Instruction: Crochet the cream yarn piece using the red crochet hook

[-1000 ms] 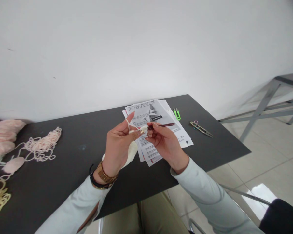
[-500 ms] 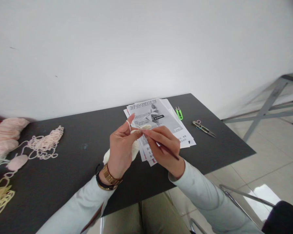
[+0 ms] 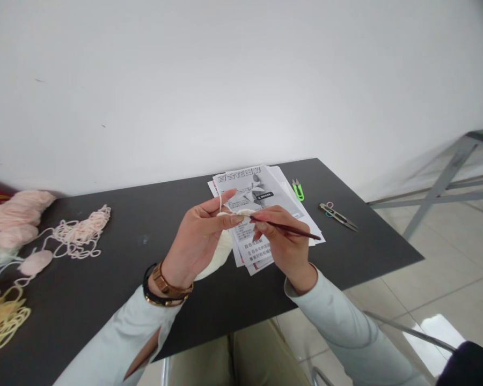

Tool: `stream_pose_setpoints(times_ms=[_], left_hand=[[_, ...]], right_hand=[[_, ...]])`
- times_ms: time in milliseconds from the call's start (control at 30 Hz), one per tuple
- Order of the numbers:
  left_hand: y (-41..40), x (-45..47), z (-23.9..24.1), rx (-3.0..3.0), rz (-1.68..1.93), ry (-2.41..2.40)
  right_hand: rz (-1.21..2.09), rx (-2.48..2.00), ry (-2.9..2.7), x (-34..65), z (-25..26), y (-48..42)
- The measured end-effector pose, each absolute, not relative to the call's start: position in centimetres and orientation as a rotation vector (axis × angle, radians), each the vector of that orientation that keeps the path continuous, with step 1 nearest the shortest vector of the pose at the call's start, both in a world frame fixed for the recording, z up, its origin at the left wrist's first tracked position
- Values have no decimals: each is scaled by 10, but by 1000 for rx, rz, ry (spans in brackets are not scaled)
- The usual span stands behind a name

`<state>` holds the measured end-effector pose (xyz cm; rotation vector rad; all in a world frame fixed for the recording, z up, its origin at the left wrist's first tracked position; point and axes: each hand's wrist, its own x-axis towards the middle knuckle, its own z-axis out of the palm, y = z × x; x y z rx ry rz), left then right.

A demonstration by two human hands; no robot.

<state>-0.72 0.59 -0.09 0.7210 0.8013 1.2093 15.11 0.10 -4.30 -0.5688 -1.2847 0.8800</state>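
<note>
My left hand point(image 3: 201, 236) pinches a small cream crochet piece point(image 3: 246, 213) between thumb and fingers, with a strand of cream yarn looped round its raised index finger. In my right hand point(image 3: 285, 236) is a dark brown crochet hook point(image 3: 293, 229), held like a pen. The hook's tip meets the crochet piece at my fingertips, partly hidden by them. A ball of cream yarn point(image 3: 219, 256) shows behind my left hand, mostly covered by it. Printed sheets point(image 3: 279, 185) lie on the table beneath both hands.
On the black table point(image 3: 137, 289), green thread snips point(image 3: 298, 190) and metal thread snips point(image 3: 338, 216) lie right of the sheets. Pink yarn point(image 3: 82, 230) and yellow yarn point(image 3: 4, 319) are at the left. A white wall point(image 3: 185, 80) stands behind; a chair point(image 3: 470, 364) is at lower right.
The crochet hook has swung from pointing steeply down to lying nearly level, its handle end now farther right. My left hand has tilted, its index finger leaning more to the right.
</note>
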Motion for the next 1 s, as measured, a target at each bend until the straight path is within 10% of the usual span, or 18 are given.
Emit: stream_pose_setpoints(times_ms=[1000], left_hand=[[5, -15, 19, 671, 1017, 845]], right_hand=[[1101, -552, -1130, 162, -38, 11]])
